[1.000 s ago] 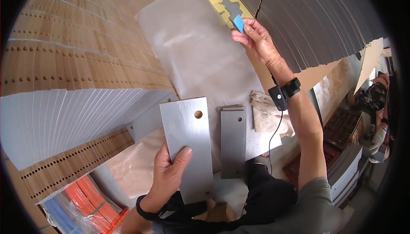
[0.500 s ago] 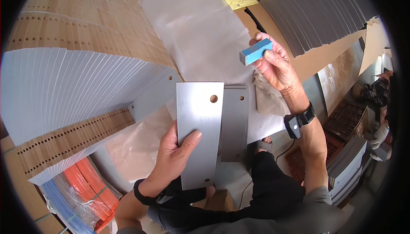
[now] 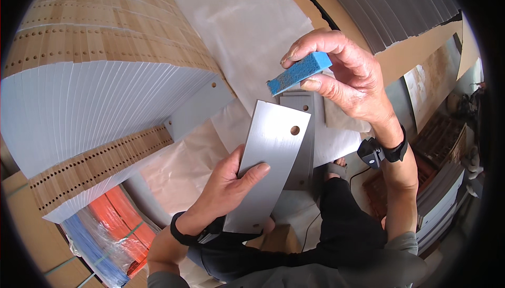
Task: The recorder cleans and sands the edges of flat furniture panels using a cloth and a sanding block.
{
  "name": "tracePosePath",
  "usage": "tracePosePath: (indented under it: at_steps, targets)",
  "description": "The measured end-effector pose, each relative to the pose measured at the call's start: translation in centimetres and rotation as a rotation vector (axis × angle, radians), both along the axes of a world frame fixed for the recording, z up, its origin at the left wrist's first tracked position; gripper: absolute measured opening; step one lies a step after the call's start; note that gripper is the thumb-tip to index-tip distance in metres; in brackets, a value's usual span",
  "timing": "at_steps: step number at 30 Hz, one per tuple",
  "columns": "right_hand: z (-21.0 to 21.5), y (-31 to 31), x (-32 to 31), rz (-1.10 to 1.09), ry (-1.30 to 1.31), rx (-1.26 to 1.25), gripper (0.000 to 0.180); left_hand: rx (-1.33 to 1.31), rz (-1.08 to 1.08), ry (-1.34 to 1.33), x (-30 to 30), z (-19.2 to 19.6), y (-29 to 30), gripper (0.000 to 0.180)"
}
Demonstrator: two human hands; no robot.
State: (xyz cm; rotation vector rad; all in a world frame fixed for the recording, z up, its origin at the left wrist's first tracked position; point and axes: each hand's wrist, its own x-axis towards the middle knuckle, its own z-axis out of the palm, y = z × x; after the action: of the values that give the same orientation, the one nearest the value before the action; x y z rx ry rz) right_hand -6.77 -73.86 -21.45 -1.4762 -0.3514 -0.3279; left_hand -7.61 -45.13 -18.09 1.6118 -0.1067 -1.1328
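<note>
My left hand (image 3: pixel 229 185) grips a flat silver-grey board (image 3: pixel 271 167) by its left edge, thumb on the face. The board tilts, its top leaning right, with a round hole near each end. Above its top end, my right hand (image 3: pixel 347 72) pinches a blue sanding block (image 3: pixel 300 73) between thumb and fingers. One long face of the block is worn and darkened, and it stays apart from the board. Behind the held board lies another grey board (image 3: pixel 305 154) with a hole, partly covered. A beige cloth (image 3: pixel 342 117) rests beside it, below my right hand.
Tall rows of upright boards (image 3: pixel 94 104) with drilled wooden edges fill the left. Dark grey panels (image 3: pixel 389 4) stand at the far right. Orange wrapped strips (image 3: pixel 118 217) lie lower left. Brown baskets (image 3: pixel 439 135) and stacked boards (image 3: pixel 442 198) are at right, near another person.
The board has tilted, its top swinging right. My right hand has come nearer and turned the sanding block, so a worn face shows. The whole view has shifted slightly.
</note>
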Motion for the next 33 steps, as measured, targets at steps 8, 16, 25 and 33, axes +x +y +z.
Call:
tracePosePath:
  at_steps: [8,16,25,33]
  targets:
    - [-1.0,-0.4,-0.2,0.051,-0.056,-0.208,0.025,-0.035,-0.023,0.142,0.1,-0.2,-0.3,0.042]
    - [-1.7,-0.4,-0.3,0.048,-0.044,-0.234,0.025,-0.049,-0.008,0.198,0.0,-0.3,-0.7,0.042]
    - [-2.3,-0.6,-0.2,0.027,0.019,-0.244,0.023,-0.043,-0.031,0.188,0.3,-0.3,-1.0,0.041]
    - [-2.4,-0.9,-0.2,0.022,0.008,-0.286,0.024,-0.029,-0.054,0.178,0.5,-0.7,-1.1,0.041]
